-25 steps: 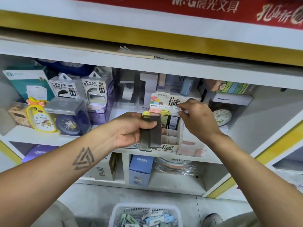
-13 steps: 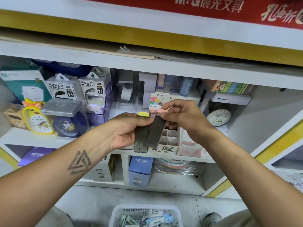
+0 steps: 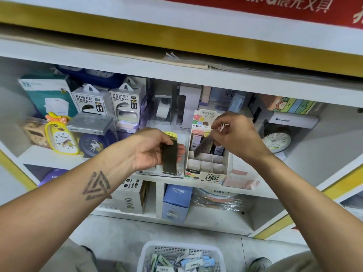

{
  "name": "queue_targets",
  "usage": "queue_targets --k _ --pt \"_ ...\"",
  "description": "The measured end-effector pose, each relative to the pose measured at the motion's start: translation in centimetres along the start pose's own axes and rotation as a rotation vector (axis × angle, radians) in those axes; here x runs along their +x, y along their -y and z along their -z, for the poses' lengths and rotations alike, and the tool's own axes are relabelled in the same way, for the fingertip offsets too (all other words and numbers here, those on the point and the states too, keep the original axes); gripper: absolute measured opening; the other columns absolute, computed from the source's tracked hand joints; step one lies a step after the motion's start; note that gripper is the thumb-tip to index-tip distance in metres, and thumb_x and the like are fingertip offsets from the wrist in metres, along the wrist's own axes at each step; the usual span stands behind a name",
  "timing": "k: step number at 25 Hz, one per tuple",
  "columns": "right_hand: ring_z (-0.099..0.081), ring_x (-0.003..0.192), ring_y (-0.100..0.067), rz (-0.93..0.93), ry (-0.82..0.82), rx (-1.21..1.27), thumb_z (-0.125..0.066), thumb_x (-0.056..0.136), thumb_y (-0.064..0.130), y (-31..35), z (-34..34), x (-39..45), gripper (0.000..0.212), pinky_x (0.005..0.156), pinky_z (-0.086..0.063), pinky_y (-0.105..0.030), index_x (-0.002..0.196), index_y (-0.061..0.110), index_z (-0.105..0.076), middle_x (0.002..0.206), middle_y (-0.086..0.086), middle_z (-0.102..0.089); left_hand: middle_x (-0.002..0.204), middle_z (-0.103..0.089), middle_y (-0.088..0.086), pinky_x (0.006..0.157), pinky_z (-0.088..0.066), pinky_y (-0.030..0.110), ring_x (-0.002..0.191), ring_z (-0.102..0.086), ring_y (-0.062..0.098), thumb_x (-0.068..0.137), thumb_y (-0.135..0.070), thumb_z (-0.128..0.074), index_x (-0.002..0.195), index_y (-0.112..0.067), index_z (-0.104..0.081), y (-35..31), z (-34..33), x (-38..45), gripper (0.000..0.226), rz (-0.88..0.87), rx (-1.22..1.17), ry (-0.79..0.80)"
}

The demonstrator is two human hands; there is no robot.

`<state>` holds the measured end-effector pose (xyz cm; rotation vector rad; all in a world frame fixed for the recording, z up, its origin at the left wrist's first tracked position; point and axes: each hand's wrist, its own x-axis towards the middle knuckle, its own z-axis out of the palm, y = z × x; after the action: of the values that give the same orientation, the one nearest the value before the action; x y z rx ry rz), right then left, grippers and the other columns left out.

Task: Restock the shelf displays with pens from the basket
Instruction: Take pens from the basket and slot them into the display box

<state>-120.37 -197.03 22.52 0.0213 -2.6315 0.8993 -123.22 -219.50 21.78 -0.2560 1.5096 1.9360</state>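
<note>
Dark, flat translucent refill cases: the left hand (image 3: 151, 150) grips a yellow-capped case (image 3: 170, 154) upright; right hand (image 3: 235, 136) fingers pinch a tilted case (image 3: 204, 145) over the cardboard display box (image 3: 208, 165); white basket (image 3: 180, 250) below.

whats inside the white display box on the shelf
The display box holds a few packs in its back row; the front compartments look empty. The right hand and its dark pack cover part.
</note>
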Motion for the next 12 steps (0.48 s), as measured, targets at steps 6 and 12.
queue_targets --k 6,12 --pt "-0.064 0.085 -0.011 0.195 -0.023 -0.183 -0.068 0.091 0.010 0.0 -0.7 0.2 0.016 0.079 -0.041 -0.012 0.105 0.012 -0.075 0.098 0.001 -0.069 0.094 -0.071 0.027 0.087 -0.053 0.050 0.101 -0.067 0.039 0.099 0.009 -0.040 0.110 0.013 -0.055 0.3 -0.1 -0.7 0.019 0.003 0.047 0.066" --pt "-0.065 0.085 -0.023 0.337 -0.132 -0.293 -0.063 0.097 0.021 0.6 -1.7 0.3 0.016 0.076 -0.054 -0.041 0.102 0.011 -0.073 0.093 -0.006 -0.072 0.103 -0.068 0.029 0.092 -0.049 0.053 0.114 -0.062 0.042 0.097 0.010 -0.044 0.105 0.013 -0.058 0.6 -0.3 -0.8 0.016 -0.007 0.054 0.110"
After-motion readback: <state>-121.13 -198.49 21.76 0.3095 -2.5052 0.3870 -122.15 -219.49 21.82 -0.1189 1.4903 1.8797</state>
